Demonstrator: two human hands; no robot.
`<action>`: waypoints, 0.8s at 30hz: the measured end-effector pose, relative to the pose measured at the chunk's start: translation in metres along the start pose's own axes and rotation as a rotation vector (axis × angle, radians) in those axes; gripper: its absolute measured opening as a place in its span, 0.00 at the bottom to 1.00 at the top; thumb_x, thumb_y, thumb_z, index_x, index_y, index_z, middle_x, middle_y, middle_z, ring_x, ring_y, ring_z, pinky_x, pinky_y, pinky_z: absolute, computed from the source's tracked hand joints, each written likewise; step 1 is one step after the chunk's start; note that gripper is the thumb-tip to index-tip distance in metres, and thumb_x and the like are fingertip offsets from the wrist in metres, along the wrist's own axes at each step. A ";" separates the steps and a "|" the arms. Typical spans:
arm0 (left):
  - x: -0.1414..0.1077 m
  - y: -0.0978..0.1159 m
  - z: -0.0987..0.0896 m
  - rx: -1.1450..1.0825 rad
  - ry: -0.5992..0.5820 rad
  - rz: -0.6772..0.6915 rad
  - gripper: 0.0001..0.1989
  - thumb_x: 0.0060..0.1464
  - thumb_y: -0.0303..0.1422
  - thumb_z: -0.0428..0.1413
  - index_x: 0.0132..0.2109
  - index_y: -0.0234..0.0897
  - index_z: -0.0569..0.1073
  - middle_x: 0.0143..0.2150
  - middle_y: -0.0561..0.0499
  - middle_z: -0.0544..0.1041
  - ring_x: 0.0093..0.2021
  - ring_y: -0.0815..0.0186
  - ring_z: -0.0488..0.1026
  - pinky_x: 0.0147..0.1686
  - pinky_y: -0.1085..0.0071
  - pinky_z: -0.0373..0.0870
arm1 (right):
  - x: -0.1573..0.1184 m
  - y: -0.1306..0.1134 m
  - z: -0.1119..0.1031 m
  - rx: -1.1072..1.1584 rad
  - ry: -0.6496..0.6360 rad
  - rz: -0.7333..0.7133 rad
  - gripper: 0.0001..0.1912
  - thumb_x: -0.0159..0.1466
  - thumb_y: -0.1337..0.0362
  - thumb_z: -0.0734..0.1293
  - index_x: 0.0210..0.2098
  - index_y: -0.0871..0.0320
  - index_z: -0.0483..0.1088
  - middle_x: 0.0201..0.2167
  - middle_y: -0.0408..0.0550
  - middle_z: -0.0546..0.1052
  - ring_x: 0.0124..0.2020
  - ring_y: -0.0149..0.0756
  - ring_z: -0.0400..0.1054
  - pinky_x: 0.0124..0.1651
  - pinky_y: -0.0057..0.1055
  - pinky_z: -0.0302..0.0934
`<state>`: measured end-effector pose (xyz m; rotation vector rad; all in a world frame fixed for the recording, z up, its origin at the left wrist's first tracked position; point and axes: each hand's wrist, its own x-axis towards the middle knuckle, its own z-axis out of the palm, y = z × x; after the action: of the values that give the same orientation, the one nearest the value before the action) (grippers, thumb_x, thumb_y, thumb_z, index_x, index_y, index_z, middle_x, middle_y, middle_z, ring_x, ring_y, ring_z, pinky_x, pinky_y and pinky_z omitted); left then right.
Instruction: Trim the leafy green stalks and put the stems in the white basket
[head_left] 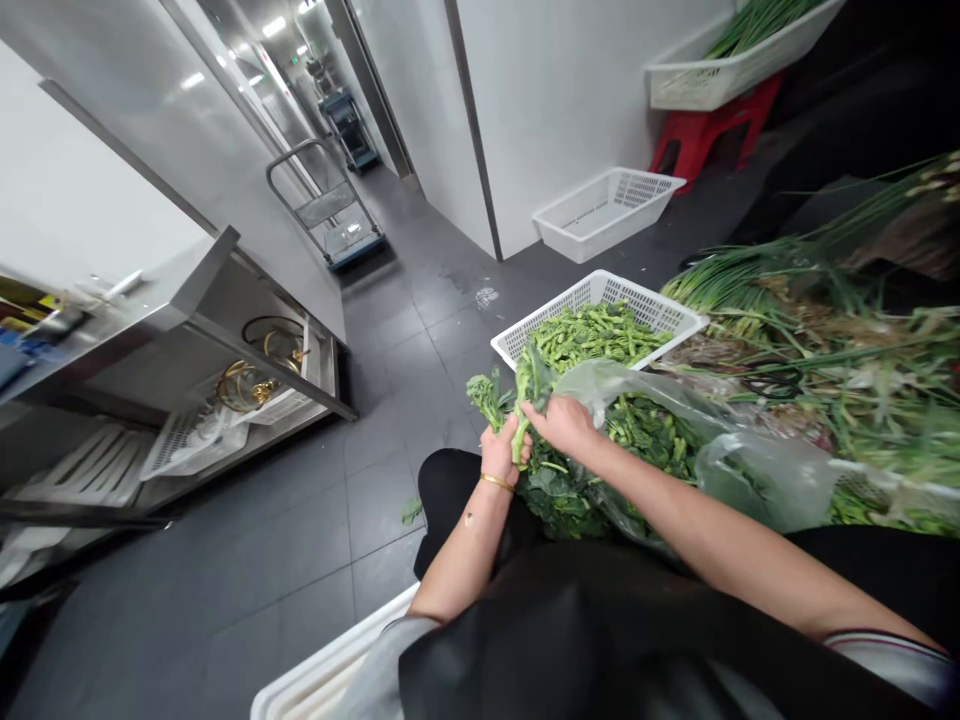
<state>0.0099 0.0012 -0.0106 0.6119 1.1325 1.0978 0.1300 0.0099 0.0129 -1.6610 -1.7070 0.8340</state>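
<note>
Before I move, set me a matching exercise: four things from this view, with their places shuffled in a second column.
Things
1. Green leafy stalk with a clustered head
2. Red plastic stool
3. Thin yellow bracelet
4. Short green stem pieces

Places
A. Around the left wrist
B. In the white rectangular perforated basket
C. In the left hand
D. Beneath a cream plastic basket

Pairs: 1-C; 2-D; 3-A; 4-B

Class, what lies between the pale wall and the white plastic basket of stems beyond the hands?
The head view shows another white perforated plastic basket on dark tiles.
</note>
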 end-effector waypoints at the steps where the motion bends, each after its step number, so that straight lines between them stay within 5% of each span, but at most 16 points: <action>1: 0.003 0.001 0.001 -0.045 0.063 0.016 0.25 0.36 0.48 0.66 0.30 0.32 0.67 0.17 0.55 0.68 0.13 0.75 0.62 0.15 0.77 0.54 | -0.011 -0.002 0.004 -0.047 -0.005 -0.062 0.17 0.61 0.52 0.62 0.28 0.60 0.70 0.29 0.56 0.76 0.31 0.39 0.70 0.32 0.30 0.59; 5: 0.015 0.016 -0.011 -0.196 0.122 0.034 0.25 0.38 0.48 0.65 0.31 0.32 0.67 0.17 0.56 0.68 0.13 0.76 0.61 0.15 0.77 0.54 | -0.043 0.003 0.018 -0.163 -0.147 -0.265 0.10 0.61 0.58 0.62 0.32 0.57 0.72 0.36 0.51 0.77 0.37 0.39 0.71 0.37 0.30 0.60; 10: 0.006 0.028 -0.031 -0.218 -0.136 -0.003 0.23 0.45 0.49 0.61 0.36 0.32 0.70 0.16 0.56 0.68 0.11 0.76 0.57 0.13 0.78 0.49 | -0.015 0.025 -0.001 -0.374 -0.344 -0.057 0.12 0.49 0.58 0.73 0.28 0.59 0.72 0.28 0.54 0.76 0.28 0.41 0.70 0.28 0.31 0.57; 15: -0.011 0.010 -0.020 -0.064 -0.143 -0.005 0.20 0.44 0.47 0.62 0.32 0.35 0.67 0.17 0.53 0.71 0.11 0.72 0.61 0.12 0.76 0.50 | 0.013 -0.001 -0.026 -0.237 -0.216 -0.174 0.16 0.65 0.54 0.58 0.35 0.59 0.71 0.24 0.46 0.75 0.23 0.31 0.66 0.26 0.25 0.55; 19: -0.008 0.007 -0.006 -0.165 -0.026 -0.052 0.19 0.45 0.45 0.62 0.27 0.34 0.66 0.16 0.54 0.68 0.13 0.75 0.60 0.14 0.76 0.52 | -0.022 -0.030 -0.017 -0.342 -0.051 -0.382 0.11 0.64 0.63 0.58 0.34 0.60 0.70 0.31 0.52 0.76 0.29 0.34 0.68 0.31 0.28 0.55; 22: -0.002 0.019 -0.011 -0.292 -0.055 -0.141 0.18 0.50 0.43 0.59 0.27 0.33 0.66 0.17 0.56 0.64 0.14 0.77 0.58 0.14 0.78 0.52 | -0.050 -0.027 -0.016 -0.457 -0.216 -0.579 0.11 0.64 0.63 0.59 0.35 0.59 0.72 0.35 0.52 0.76 0.34 0.38 0.70 0.35 0.30 0.58; 24: -0.001 0.028 -0.017 -0.350 -0.149 -0.198 0.17 0.55 0.44 0.54 0.29 0.33 0.68 0.17 0.57 0.61 0.14 0.78 0.54 0.13 0.79 0.48 | -0.050 -0.018 -0.024 -0.518 -0.334 -0.436 0.11 0.60 0.57 0.65 0.35 0.59 0.73 0.31 0.53 0.76 0.32 0.40 0.71 0.32 0.31 0.58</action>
<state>-0.0163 0.0085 0.0071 0.2940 0.8273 1.0296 0.1397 -0.0394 0.0419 -1.4046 -2.5681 0.4986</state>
